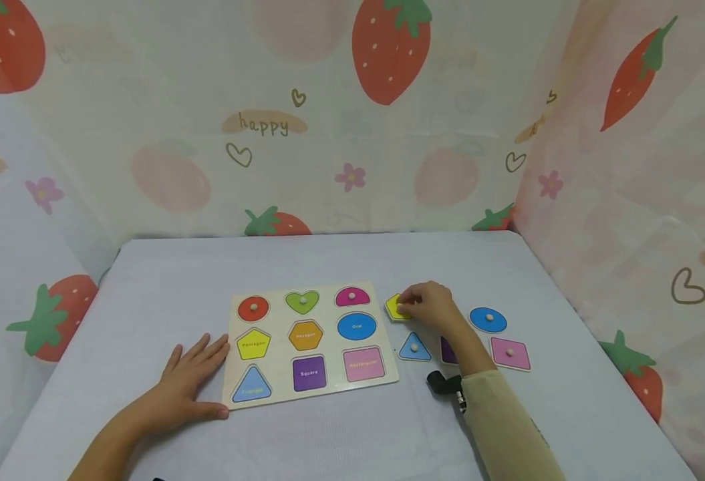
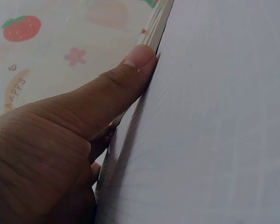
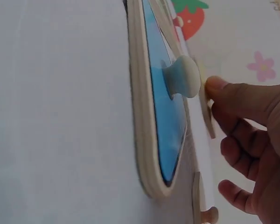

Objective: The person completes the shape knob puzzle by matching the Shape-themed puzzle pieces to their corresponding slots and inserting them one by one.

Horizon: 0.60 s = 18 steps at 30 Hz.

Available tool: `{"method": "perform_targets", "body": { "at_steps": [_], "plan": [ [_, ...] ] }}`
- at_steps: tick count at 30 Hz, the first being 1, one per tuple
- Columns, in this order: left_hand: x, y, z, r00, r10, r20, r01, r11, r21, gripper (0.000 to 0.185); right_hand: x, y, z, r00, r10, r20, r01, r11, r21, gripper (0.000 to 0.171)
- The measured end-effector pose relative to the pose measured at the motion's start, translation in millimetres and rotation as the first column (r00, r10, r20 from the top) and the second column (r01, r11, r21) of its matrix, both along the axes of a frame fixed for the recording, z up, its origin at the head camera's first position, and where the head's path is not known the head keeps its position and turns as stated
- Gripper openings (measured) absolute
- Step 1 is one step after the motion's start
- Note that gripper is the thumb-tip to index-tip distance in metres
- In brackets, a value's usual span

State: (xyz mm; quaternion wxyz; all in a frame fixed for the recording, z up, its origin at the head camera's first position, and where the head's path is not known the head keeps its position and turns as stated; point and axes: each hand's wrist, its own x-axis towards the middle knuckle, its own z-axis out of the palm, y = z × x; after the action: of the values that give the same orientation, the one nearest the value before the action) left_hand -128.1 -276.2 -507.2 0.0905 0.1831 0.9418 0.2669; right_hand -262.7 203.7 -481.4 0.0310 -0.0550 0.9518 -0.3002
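A wooden shape-puzzle board (image 1: 280, 391) lies in the middle of the table. A red circle (image 1: 253, 308), a green heart (image 1: 302, 302) and a magenta half-round (image 1: 352, 296) sit in its top row. The other slots show only printed names. My left hand (image 1: 198, 357) lies flat on the cloth with straight fingers, and its thumb (image 2: 130, 70) presses the board's left edge (image 2: 155, 32). Right of the board, my right hand (image 1: 417, 304) pinches a yellow piece (image 1: 394, 307) that rests on the table. Its thin edge (image 3: 206, 112) shows at my thumb tip in the right wrist view.
Loose pieces lie right of the board: a blue triangle (image 1: 415, 347) with a knob (image 3: 182, 77), a blue oval (image 1: 488, 319), a pink rectangle (image 1: 510, 353), and a purple piece (image 1: 446, 349) half hidden by my forearm. Strawberry-print curtains close in the back and both sides.
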Motion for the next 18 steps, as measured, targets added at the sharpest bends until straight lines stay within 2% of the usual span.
{"method": "perform_targets", "body": {
  "at_steps": [5, 9, 14, 18],
  "plan": [
    [0.0, 0, -1.0, 1.000, -0.003, -0.004, 0.003, 1.000, 0.001, 0.120, 4.6, -6, 11.7, 0.999, 0.007, -0.037, -0.008, 0.999, -0.042, 0.013],
    [0.1, -1, -0.9, 1.000, -0.007, -0.010, 0.007, 1.000, 0.002, 0.120, 12.5, -17, 24.9, 0.994, 0.038, -0.100, -0.046, 0.996, -0.078, 0.012],
    [0.6, -1, 0.7, 1.000, -0.008, -0.020, 0.008, 1.000, 0.005, 0.120, 22.7, -37, 40.2, 0.977, 0.110, -0.184, -0.126, 0.989, -0.074, 0.013],
    [0.7, -1, 1.5, 1.000, -0.005, -0.014, 0.005, 1.000, 0.008, 0.120, 26.2, -59, 49.7, 0.953, 0.193, -0.234, -0.211, 0.976, -0.054, 0.013]
  ]
}}
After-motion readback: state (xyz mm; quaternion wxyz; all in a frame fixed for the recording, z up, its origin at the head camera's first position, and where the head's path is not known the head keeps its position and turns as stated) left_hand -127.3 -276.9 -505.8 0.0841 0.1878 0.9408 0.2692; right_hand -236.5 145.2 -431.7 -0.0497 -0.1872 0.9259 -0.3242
